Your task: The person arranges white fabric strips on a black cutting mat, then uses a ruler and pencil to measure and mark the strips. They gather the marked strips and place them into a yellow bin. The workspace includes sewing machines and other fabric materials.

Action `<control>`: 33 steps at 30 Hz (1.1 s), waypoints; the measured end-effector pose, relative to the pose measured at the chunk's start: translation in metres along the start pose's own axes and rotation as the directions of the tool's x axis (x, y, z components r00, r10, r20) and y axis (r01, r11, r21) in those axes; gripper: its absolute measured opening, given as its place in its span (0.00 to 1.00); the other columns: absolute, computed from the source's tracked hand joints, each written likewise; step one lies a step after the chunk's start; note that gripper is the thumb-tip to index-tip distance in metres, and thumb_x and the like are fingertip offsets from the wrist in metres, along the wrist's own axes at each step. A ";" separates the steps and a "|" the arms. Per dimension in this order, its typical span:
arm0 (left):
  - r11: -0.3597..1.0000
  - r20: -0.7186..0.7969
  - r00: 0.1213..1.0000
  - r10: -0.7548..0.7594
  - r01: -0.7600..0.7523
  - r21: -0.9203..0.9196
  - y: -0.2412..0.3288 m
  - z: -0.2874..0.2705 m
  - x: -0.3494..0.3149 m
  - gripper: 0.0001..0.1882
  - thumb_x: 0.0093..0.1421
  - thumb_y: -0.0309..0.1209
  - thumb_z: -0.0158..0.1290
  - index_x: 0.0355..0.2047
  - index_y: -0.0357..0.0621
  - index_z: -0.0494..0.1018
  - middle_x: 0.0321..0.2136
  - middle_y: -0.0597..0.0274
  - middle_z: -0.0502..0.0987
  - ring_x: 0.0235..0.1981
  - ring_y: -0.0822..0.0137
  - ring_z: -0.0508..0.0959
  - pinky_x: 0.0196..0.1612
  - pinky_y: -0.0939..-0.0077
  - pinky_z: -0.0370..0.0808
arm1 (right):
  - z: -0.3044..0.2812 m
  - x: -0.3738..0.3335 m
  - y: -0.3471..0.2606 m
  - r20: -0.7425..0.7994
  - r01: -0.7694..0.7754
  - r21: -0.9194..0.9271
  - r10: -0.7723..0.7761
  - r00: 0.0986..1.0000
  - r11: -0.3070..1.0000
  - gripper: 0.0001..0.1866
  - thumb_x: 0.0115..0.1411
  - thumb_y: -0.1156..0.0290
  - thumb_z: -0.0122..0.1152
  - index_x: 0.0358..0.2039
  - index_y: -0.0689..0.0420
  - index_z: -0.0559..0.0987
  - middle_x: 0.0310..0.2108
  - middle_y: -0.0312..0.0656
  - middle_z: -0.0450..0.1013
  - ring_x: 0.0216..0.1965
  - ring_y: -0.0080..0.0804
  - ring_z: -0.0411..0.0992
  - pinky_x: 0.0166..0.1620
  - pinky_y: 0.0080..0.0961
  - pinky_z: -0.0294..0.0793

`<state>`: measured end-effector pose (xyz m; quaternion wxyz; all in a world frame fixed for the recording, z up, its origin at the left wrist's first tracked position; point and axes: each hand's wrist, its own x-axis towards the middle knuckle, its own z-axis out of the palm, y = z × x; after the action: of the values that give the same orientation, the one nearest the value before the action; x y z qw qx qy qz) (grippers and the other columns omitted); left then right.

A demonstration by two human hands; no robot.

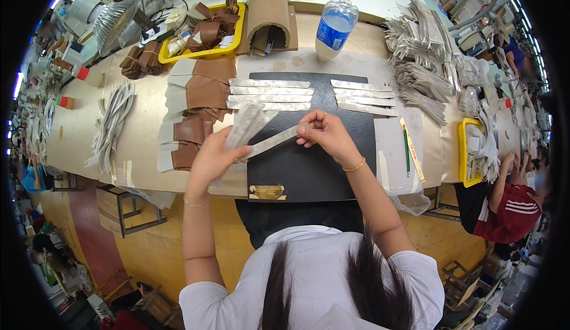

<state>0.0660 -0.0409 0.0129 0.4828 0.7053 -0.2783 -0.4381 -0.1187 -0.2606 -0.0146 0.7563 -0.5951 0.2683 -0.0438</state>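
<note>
My left hand (211,156) is closed on a fanned bundle of thin grey-white strips (252,127). Between thumb and fingers, my right hand (329,139) pinches the far end of a single strip (272,143), whose other end is still at my left hand. Both hands are over a black mat (309,175) on the table. Several similar strips (270,91) lie side by side across the mat's far left edge. A second group of strips (363,93) lies at its far right edge. Brown leather pieces (209,83) with pale pieces beside them overlap left of the mat.
Behind the mat stands an upside-down plastic bottle (336,30) beside a brown half-tube (268,9). A yellow tray (234,39) holds brown pieces. Bundled strips (421,51) pile up at right. A green pencil (407,149) lies right of the mat. Another person (510,211) sits at right.
</note>
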 end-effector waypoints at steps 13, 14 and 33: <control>0.992 -0.044 0.995 -0.086 0.081 -0.099 -0.006 0.010 -0.014 0.19 0.62 0.31 0.60 0.51 0.38 0.73 0.40 0.63 0.80 0.32 0.73 0.81 0.30 0.82 0.75 | 0.008 0.024 0.001 -0.303 -0.073 -0.168 0.019 0.953 0.983 0.07 0.65 0.74 0.55 0.37 0.65 0.70 0.27 0.47 0.79 0.26 0.31 0.82 0.26 0.22 0.81; 0.977 -0.022 0.991 -0.135 0.129 -0.172 0.002 0.020 -0.012 0.19 0.62 0.32 0.60 0.51 0.38 0.72 0.42 0.62 0.79 0.33 0.72 0.81 0.30 0.81 0.76 | 0.008 0.025 0.001 -0.308 -0.081 -0.168 0.026 0.951 0.982 0.07 0.65 0.74 0.55 0.37 0.65 0.69 0.27 0.47 0.79 0.25 0.31 0.81 0.26 0.22 0.81; 0.920 0.028 0.993 -0.118 0.120 -0.374 -0.012 0.022 0.033 0.19 0.62 0.33 0.60 0.49 0.35 0.70 0.39 0.55 0.80 0.28 0.68 0.82 0.26 0.79 0.79 | 0.013 0.020 -0.016 -0.295 -0.018 -0.591 -0.195 0.935 0.807 0.14 0.64 0.64 0.63 0.38 0.61 0.72 0.18 0.40 0.76 0.15 0.25 0.74 0.22 0.21 0.70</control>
<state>0.0613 -0.0733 -0.0129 0.5805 0.6148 -0.1471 -0.5133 -0.0912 -0.2618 -0.0048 0.4753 -0.7936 0.3670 -0.0977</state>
